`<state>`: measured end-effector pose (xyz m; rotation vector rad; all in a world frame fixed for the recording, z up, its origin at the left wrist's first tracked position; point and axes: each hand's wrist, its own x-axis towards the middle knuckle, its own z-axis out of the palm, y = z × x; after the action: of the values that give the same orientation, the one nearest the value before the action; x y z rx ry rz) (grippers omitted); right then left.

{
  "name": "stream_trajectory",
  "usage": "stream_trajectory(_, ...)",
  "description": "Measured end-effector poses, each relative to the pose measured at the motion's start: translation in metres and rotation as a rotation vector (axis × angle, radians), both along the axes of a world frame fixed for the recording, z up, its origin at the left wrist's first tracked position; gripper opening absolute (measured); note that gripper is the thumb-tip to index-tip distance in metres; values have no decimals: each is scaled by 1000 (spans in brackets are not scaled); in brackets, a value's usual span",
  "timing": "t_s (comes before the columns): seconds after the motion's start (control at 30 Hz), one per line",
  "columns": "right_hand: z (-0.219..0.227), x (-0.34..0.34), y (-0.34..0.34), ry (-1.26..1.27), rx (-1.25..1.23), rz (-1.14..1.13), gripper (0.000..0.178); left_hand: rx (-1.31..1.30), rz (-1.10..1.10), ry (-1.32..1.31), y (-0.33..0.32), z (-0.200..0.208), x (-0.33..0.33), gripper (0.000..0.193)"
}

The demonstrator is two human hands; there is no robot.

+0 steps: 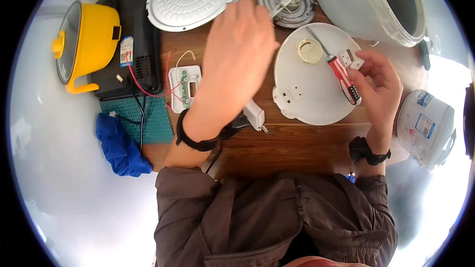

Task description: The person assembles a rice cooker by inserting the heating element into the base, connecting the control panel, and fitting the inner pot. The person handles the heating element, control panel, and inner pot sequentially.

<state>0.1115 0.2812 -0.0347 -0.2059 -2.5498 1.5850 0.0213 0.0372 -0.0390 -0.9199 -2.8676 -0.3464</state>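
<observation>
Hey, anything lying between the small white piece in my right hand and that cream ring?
Yes: the red-and-black screwdriver lies on the round white plate, between the small white piece in your right hand and the cream ring. I see nothing else between.

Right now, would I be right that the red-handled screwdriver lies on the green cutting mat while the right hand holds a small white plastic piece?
Only the place is wrong: the head view shows the red-handled screwdriver on the round white plastic cover. The right hand does hold a small white plastic piece.
</observation>
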Motion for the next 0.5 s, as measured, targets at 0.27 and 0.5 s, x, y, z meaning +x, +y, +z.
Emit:
stream_trajectory(0.27, -2, 0, 6, 3, 27, 32, 30, -75, 90, -246, -16, -4, -10, 30)
stream_trajectory(0.5, -3, -1, 7, 12, 11, 29, 29, -174, 155, -292, -26, 4, -13, 26)
